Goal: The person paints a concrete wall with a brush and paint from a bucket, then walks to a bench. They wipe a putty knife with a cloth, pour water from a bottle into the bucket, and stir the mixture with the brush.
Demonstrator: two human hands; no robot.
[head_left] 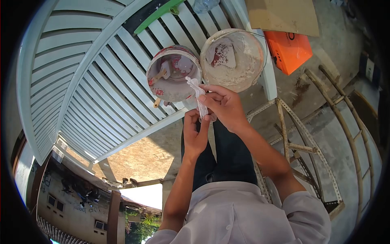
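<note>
A thin, crumpled whitish piece (198,94), like twisted plastic or cloth, stretches between my two hands. My right hand (224,106) pinches it near its middle, thumb against fingers. Lower down, the fingertips of my left hand (196,131) close on its bottom end. Just beyond my hands a paint bucket (155,89) with red smears stands on the white slatted bench (122,89). Inside it rests a paintbrush (159,75). Beside it is a larger, crusted bucket (252,61) holding a pale block with dark red stains (224,55).
A green-edged item (156,17) and a clear plastic container (205,5) lie on the bench's far part. To the right are an orange box (288,51), cardboard (284,16), a metal frame (300,147) and a ladder (345,118). A wooden handle (157,103) shows below the paint bucket.
</note>
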